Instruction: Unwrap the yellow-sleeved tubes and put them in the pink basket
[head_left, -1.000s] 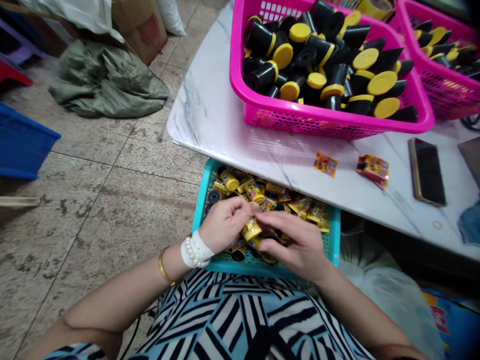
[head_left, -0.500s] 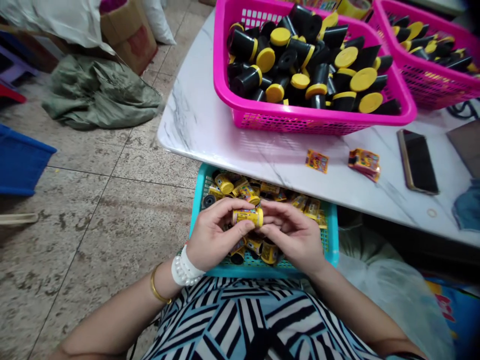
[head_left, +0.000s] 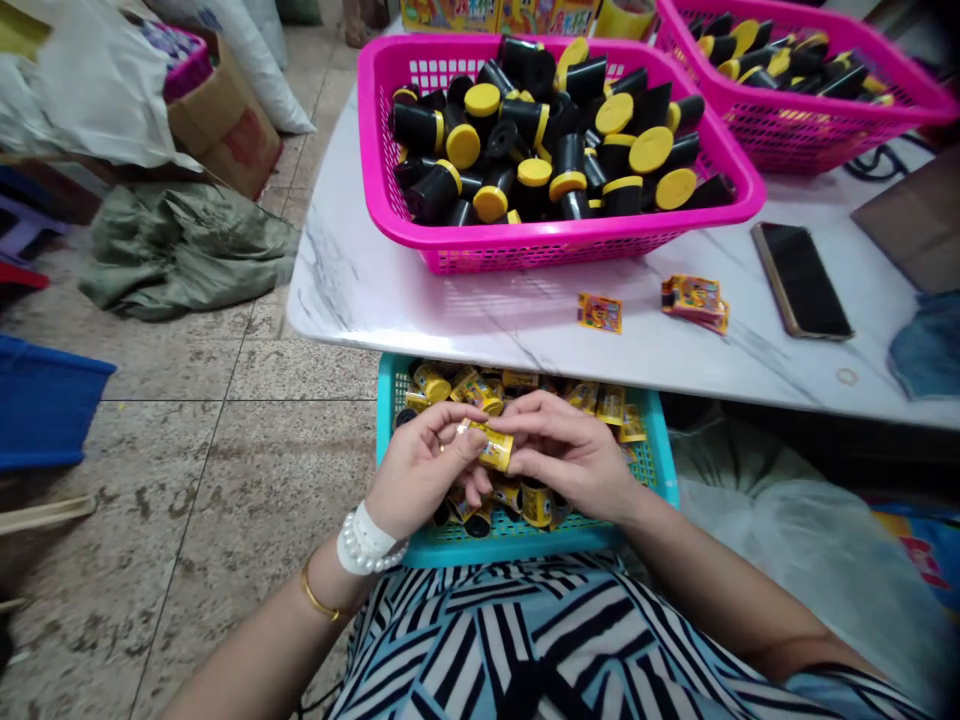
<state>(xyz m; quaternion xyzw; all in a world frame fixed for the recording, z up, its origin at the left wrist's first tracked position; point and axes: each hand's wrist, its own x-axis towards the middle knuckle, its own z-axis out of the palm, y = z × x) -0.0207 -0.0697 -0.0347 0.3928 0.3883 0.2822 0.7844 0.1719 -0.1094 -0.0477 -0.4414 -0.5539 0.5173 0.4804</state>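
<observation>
Between my two hands is a small yellow labelled canister (head_left: 495,447), tilted over the teal basket (head_left: 517,553). My left hand (head_left: 424,455) pinches its left end with thumb and fingers. On its right end are the thumb and fingers of my right hand (head_left: 574,455). Below and around the hands, the basket holds several similar labelled canisters (head_left: 538,503). On the table above, a pink basket (head_left: 562,238) is heaped with black canisters with yellow lids (head_left: 568,165), which show no labels.
On the marble-look table (head_left: 450,325) lie a single printed packet (head_left: 600,313), a small stack of packets (head_left: 694,300) and a phone (head_left: 802,280). A second pink basket (head_left: 795,125) stands at the upper right. A green cloth (head_left: 180,250) and blue bin (head_left: 49,400) are at the left.
The view has shifted, so the table items appear further left. The canister is now tilted, its right end lower, and my right hand has closed onto that end.
</observation>
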